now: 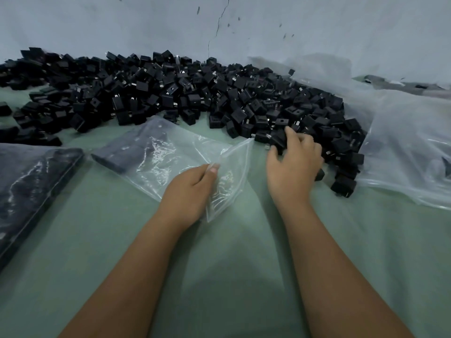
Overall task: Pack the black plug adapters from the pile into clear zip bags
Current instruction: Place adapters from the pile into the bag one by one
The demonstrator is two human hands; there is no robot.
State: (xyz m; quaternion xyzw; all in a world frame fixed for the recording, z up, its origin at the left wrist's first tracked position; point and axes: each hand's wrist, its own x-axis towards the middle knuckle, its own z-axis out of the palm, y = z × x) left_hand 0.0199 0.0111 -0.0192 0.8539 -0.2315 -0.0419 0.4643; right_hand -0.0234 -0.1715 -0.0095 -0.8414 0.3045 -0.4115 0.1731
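We're looking at a small packing workshop, floor-level by the feel of it: a huge pile of black plug adapters (195,93) spills across a pale green sheet (219,276), filled clear bags (29,191) sit at lower left, and a cracked, stained white wall (219,25) runs along the top.

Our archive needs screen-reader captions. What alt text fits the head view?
A person's right hand grips black plug adapters at the near edge of a large pile while the left hand pinches a clear zip bag on a green surface. Filled bags lie at left, loose plastic sheeting at right.
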